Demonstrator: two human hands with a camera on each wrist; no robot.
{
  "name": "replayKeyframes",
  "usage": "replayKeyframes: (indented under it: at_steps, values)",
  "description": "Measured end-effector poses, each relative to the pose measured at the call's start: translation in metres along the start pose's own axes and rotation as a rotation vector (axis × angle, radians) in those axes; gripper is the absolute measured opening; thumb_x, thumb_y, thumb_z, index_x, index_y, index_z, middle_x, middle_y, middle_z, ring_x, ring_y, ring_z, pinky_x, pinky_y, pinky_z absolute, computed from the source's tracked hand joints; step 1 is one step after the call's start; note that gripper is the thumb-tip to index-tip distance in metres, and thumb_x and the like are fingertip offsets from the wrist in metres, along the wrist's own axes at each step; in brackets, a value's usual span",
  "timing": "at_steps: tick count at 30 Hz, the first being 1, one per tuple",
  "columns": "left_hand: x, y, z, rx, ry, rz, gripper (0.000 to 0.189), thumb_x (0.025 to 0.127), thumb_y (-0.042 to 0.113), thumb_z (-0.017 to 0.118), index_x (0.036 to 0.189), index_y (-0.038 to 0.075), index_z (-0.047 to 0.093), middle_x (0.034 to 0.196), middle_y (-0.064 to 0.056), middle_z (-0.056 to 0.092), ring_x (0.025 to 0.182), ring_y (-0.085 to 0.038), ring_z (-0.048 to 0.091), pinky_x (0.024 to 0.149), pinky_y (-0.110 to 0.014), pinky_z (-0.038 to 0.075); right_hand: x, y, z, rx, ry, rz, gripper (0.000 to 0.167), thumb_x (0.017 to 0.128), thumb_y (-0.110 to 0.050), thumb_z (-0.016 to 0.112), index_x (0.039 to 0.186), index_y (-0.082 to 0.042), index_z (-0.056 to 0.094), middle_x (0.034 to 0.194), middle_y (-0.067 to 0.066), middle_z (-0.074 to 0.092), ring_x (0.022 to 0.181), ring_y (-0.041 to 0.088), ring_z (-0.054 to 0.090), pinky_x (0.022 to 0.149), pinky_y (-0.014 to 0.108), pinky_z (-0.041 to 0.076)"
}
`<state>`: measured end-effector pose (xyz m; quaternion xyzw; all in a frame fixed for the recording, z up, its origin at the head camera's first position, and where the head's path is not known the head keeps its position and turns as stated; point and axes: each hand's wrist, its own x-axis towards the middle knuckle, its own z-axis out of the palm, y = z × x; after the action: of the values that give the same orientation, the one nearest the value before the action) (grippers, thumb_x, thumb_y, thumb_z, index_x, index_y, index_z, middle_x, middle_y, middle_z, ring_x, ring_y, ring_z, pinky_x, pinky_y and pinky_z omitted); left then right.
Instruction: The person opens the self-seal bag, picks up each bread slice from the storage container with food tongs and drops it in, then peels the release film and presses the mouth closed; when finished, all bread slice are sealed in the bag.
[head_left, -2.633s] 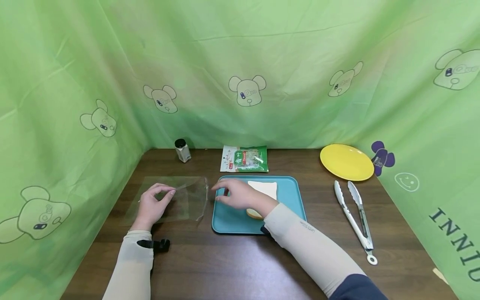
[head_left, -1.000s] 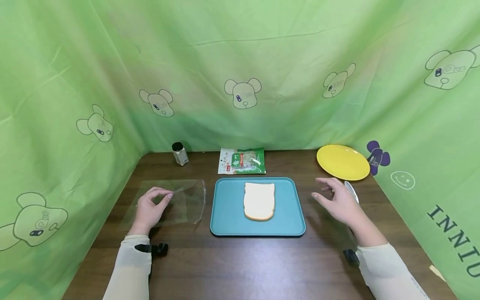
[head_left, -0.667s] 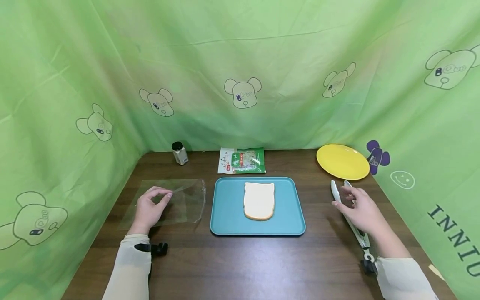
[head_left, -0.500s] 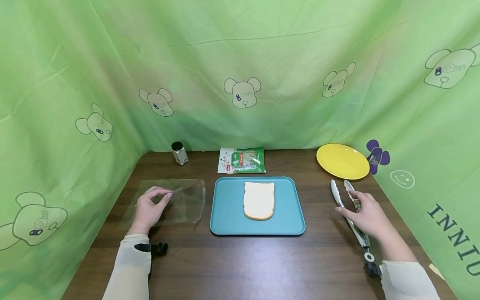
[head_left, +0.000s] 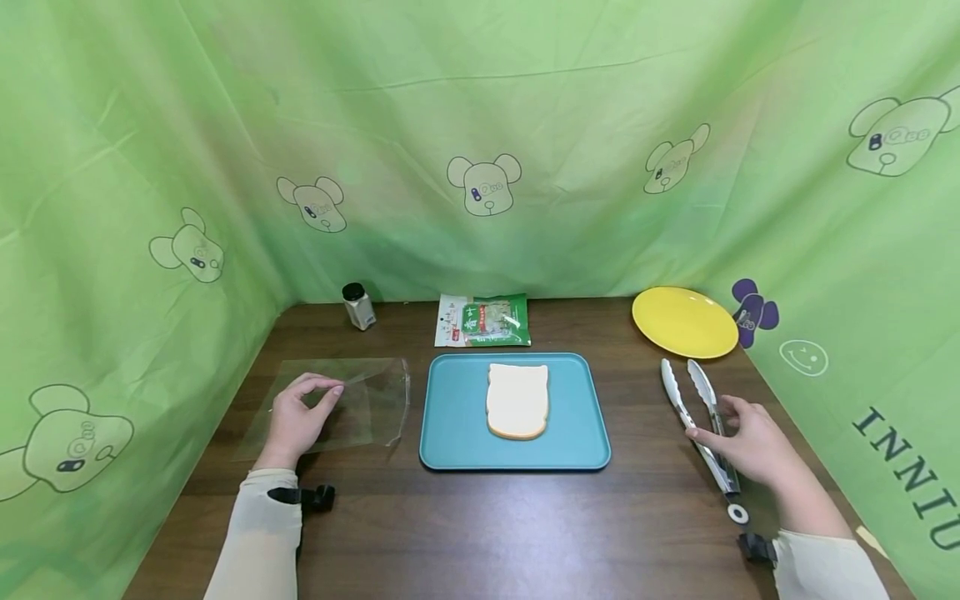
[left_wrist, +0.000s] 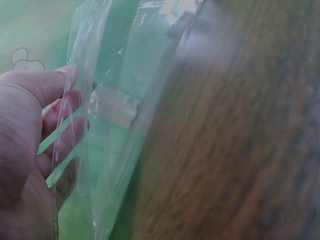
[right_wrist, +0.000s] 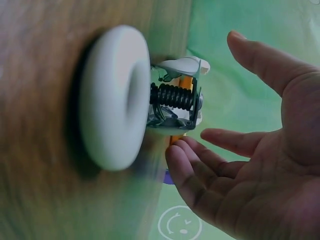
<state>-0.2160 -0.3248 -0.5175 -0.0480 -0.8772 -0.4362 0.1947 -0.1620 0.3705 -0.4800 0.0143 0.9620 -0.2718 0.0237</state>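
Note:
My left hand (head_left: 302,417) pinches the upper layer of a clear plastic bag (head_left: 375,412) between thumb and fingertips, lifting its mouth slightly; the left wrist view shows the film (left_wrist: 117,55) at the thumb. On the right, my right hand (head_left: 753,446) is at the handles of the metal tongs (head_left: 677,402), thumb on one side and fingers on the other, spread apart. The tongs lie spread on the table, their white ring (right_wrist: 115,100) and spring close to the hand in the right wrist view. A bread slice (head_left: 517,402) lies on the blue tray (head_left: 450,442) between the hands.
Along the back stand a black-capped seasoning jar (head_left: 358,308) and a flat green-and-white packet (head_left: 483,321). A yellow plate (head_left: 684,323) is at the back right, behind the tongs. Green printed cloth (head_left: 480,250) encloses the wooden table (head_left: 480,533) at back and sides.
My right hand has moved from above the tray rightward to the tongs, then down along their handles. The left hand still pinches the bag in the same place.

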Motion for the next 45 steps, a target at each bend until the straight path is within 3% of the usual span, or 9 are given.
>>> replayKeyframes:
  at_steps: [6,15,22,31,38,45]
  values:
    - [0.0,0.001,-0.001,-0.006,-0.004,-0.005,0.013,0.1,0.025,0.076,0.108,0.017,0.081,0.107,0.003,0.071,0.109,-0.008,0.062,0.099,-0.049,0.047,0.0,0.003,0.0,0.004,-0.031,0.003,0.103,0.094,-0.051,0.077,0.145,0.027,0.031,0.132,0.047,0.043,0.116,0.06,0.056,0.092,0.068,0.049]
    - [0.0,0.001,-0.001,0.0,-0.007,-0.013,0.013,0.1,0.026,0.075,0.108,0.018,0.081,0.107,0.003,0.071,0.109,-0.01,0.062,0.099,-0.049,0.047,0.006,0.006,0.001,-0.051,-0.03,-0.003,0.102,0.089,-0.05,0.082,0.14,0.027,0.038,0.114,0.041,0.057,0.104,0.052,0.061,0.088,0.065,0.05]
    - [0.0,0.001,-0.001,0.001,-0.009,-0.008,0.014,0.101,0.026,0.075,0.109,0.017,0.081,0.107,0.002,0.071,0.108,-0.01,0.063,0.098,-0.049,0.047,0.008,0.008,0.001,-0.078,-0.038,-0.002,0.105,0.085,-0.05,0.086,0.139,0.027,0.039,0.11,0.038,0.058,0.102,0.051,0.059,0.089,0.067,0.049]
    - [0.001,0.002,-0.001,0.012,-0.001,-0.009,0.013,0.1,0.026,0.075,0.108,0.018,0.081,0.107,0.003,0.071,0.107,-0.008,0.063,0.098,-0.046,0.047,0.008,0.004,-0.002,-0.097,-0.066,0.01,0.101,0.084,-0.05,0.086,0.135,0.025,0.044,0.096,0.02,0.058,0.086,0.034,0.057,0.072,0.045,0.05]
    - [0.001,0.0,0.0,0.011,0.004,0.002,0.012,0.1,0.024,0.075,0.108,0.018,0.081,0.106,0.002,0.071,0.106,-0.009,0.063,0.098,-0.048,0.048,0.009,0.008,-0.003,-0.113,-0.061,-0.001,0.094,0.087,-0.045,0.085,0.135,0.025,0.045,0.098,0.024,0.061,0.088,0.036,0.06,0.077,0.053,0.052]
    - [0.001,0.0,0.0,0.026,0.007,0.007,0.011,0.1,0.024,0.076,0.107,0.017,0.081,0.106,0.003,0.071,0.106,-0.007,0.063,0.097,-0.039,0.048,0.01,0.011,-0.001,-0.096,-0.054,0.008,0.082,0.091,-0.039,0.079,0.133,0.023,0.048,0.094,0.018,0.059,0.084,0.031,0.058,0.069,0.041,0.049]
